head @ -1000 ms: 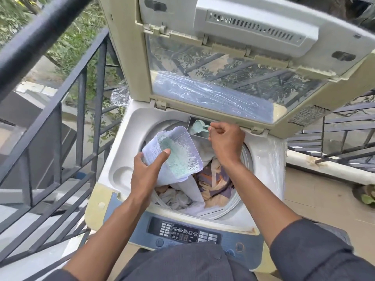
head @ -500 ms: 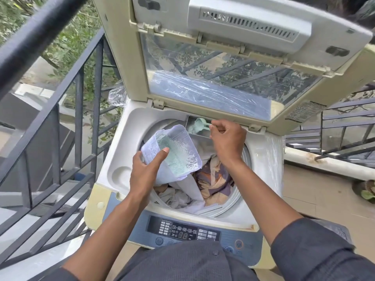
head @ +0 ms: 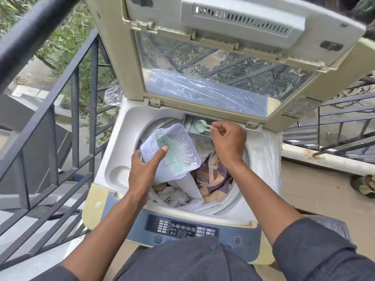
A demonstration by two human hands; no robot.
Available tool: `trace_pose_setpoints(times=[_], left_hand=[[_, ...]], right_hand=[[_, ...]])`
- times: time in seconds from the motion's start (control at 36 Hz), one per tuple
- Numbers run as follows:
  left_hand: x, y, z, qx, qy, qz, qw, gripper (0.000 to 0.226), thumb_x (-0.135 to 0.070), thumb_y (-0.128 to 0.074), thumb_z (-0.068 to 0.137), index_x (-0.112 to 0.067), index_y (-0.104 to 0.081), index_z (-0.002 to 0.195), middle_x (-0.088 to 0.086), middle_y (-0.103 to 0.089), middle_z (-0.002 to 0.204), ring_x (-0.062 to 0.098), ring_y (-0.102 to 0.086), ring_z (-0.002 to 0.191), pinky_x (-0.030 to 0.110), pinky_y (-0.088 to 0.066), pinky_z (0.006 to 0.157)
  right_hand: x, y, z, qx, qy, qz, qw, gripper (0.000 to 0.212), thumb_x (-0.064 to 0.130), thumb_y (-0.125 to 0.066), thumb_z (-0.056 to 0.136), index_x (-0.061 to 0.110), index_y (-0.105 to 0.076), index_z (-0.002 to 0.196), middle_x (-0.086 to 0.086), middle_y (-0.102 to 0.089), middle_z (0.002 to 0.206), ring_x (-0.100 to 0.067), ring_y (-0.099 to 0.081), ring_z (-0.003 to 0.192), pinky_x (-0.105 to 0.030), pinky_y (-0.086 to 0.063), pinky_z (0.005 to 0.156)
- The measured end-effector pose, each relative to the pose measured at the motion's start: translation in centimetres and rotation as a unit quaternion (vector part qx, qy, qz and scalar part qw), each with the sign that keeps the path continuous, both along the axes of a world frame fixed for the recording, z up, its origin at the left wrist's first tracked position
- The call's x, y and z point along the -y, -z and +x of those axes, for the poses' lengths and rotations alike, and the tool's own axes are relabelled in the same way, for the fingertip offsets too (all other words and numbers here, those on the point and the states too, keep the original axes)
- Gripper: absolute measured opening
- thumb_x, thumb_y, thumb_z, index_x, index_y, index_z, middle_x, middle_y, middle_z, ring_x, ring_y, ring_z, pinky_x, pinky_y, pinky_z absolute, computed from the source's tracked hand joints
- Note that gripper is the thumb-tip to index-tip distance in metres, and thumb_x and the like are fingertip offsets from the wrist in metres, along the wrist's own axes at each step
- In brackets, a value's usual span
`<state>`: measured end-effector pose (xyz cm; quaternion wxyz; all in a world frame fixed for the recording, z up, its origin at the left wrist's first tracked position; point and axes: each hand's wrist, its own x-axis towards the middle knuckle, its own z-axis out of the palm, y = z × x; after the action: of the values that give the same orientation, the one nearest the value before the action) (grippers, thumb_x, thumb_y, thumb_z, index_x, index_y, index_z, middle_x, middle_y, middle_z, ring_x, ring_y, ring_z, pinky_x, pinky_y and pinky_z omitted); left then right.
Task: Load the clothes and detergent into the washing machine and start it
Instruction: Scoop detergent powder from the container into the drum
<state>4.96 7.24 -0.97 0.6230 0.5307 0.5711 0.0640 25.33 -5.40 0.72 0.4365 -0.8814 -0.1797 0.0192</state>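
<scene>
Head view: I look down into the open top-loading washing machine (head: 113, 159), its lid (head: 203, 78) raised and leaning away from me.
Left hand: my left hand (head: 145, 169) grips the translucent detergent tub (head: 172, 151), thumb laid across its open mouth and fingers wrapped round the far side. The tub tilts, mouth facing up and toward my right hand.
Detergent: pale green powder (head: 178, 157) clings inside the tub, which hangs over the left part of the drum, above the clothes.
Right hand: my right hand (head: 227, 138) is curled, fingertips pinching the handle of a small green scoop (head: 200, 125).
Scoop: its bowl sits in the detergent drawer (head: 189, 122) at the back rim of the opening, just beyond and left of my knuckles; the handle end is hidden in my fingers.
Scoop and tub: near each other but apart, the scoop above and to the right of the tub's far corner.
Clothes: a heap of clothes (head: 211, 179), orange and purple patterned cloth with white pieces, lies in the drum below both hands.
Control panel: the control panel (head: 182, 228) faces me at the near edge, its display lit.
Surroundings: a dark metal railing (head: 60, 118) runs along my left, with green leaves beyond it.
</scene>
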Motion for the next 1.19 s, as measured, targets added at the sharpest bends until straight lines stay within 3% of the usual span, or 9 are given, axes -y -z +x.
trace_pose_setpoints(times=[0.22, 0.44, 0.61, 0.75, 0.86, 0.89, 1.0, 1.11, 1.19], left_hand=[[0.2, -0.1, 0.3, 0.013, -0.009, -0.002, 1.0, 0.13, -0.085, -0.083, 0.05, -0.032, -0.033, 0.158, -0.017, -0.055, 0.133, 0.017, -0.063, 0.124, 0.051, -0.057, 0.101], [0.1, -0.2, 0.1, 0.002, -0.001, 0.004, 1.0, 0.137, -0.091, -0.082, 0.044, -0.034, -0.032, 0.159, -0.013, -0.055, 0.146, 0.019, -0.06, 0.13, 0.053, -0.054, 0.105], [0.3, -0.4, 0.1, 0.005, -0.002, -0.001, 1.0, 0.138, -0.09, -0.082, 0.045, -0.033, -0.031, 0.16, -0.012, -0.052, 0.148, 0.02, -0.058, 0.132, 0.053, -0.052, 0.108], [0.7, -1.1, 0.2, 0.02, -0.004, -0.003, 1.0, 0.105, -0.073, -0.084, 0.067, -0.034, -0.038, 0.153, -0.019, -0.058, 0.122, 0.014, -0.065, 0.117, 0.036, -0.06, 0.078], [0.5, -1.3, 0.2, 0.013, -0.008, 0.0, 1.0, 0.121, -0.08, -0.084, 0.056, -0.033, -0.035, 0.156, -0.016, -0.054, 0.129, 0.018, -0.062, 0.124, 0.05, -0.058, 0.099], [0.6, -1.4, 0.2, 0.01, -0.007, -0.002, 1.0, 0.124, -0.082, -0.084, 0.054, -0.032, -0.034, 0.157, -0.015, -0.054, 0.132, 0.019, -0.062, 0.125, 0.049, -0.06, 0.096], [0.8, -1.6, 0.1, 0.02, -0.007, -0.01, 1.0, 0.124, -0.076, -0.085, 0.058, -0.029, -0.032, 0.16, -0.008, -0.056, 0.141, 0.017, -0.066, 0.115, 0.027, -0.06, 0.052], [1.3, -1.5, 0.2, 0.037, -0.007, -0.009, 0.999, 0.099, -0.061, -0.085, 0.077, -0.027, -0.036, 0.156, -0.006, -0.059, 0.135, 0.007, -0.067, 0.099, 0.021, -0.055, 0.044], [1.4, -1.3, 0.1, 0.036, -0.01, -0.009, 0.999, 0.099, -0.057, -0.083, 0.081, -0.026, -0.032, 0.16, -0.007, -0.053, 0.135, 0.0, -0.06, 0.094, 0.017, -0.051, 0.04]], right_hand=[[0.5, 0.1, 0.1, 0.006, 0.002, -0.014, 1.0, 0.009, 0.013, -0.077, 0.088, 0.016, -0.083, 0.094, 0.006, -0.08, 0.085, -0.01, -0.074, 0.078, -0.034, -0.062, 0.079], [1.2, -0.2, 0.1, 0.036, -0.001, -0.036, 0.999, 0.009, 0.015, -0.075, 0.089, 0.017, -0.082, 0.094, 0.006, -0.08, 0.087, -0.014, -0.074, 0.082, -0.032, -0.06, 0.08], [1.8, 0.4, 0.2, 0.109, -0.026, -0.059, 0.992, 0.01, 0.008, -0.073, 0.088, 0.014, -0.081, 0.089, 0.002, -0.078, 0.081, -0.018, -0.072, 0.076, -0.029, -0.055, 0.066], [2.2, 0.7, 0.3, 0.118, -0.035, -0.061, 0.991, 0.011, 0.006, -0.073, 0.087, 0.014, -0.081, 0.091, 0.001, -0.078, 0.084, -0.018, -0.071, 0.078, -0.032, -0.056, 0.067], [2.5, 0.5, 0.3, 0.123, -0.037, -0.065, 0.99, 0.01, 0.006, -0.073, 0.088, 0.012, -0.08, 0.089, 0.002, -0.077, 0.083, -0.018, -0.07, 0.077, -0.029, -0.054, 0.065], [2.6, 0.5, 0.3, 0.122, -0.035, -0.067, 0.99, 0.01, 0.006, -0.073, 0.088, 0.012, -0.08, 0.089, 0.002, -0.077, 0.083, -0.017, -0.07, 0.077, -0.029, -0.054, 0.065], [2.9, 0.4, 0.2, 0.114, -0.03, -0.066, 0.991, 0.012, 0.004, -0.072, 0.086, 0.012, -0.08, 0.085, 0.001, -0.076, 0.08, -0.018, -0.068, 0.075, -0.031, -0.053, 0.064], [3.0, 0.0, -0.2, 0.109, -0.029, -0.075, 0.991, 0.014, 0.002, -0.07, 0.084, 0.013, -0.079, 0.083, 0.0, -0.076, 0.08, -0.019, -0.068, 0.075, -0.03, -0.054, 0.065], [3.1, 0.0, -0.3, 0.107, -0.029, -0.079, 0.991, 0.015, 0.0, -0.068, 0.082, 0.011, -0.078, 0.081, -0.001, -0.075, 0.08, -0.021, -0.068, 0.075, -0.032, -0.055, 0.065]])
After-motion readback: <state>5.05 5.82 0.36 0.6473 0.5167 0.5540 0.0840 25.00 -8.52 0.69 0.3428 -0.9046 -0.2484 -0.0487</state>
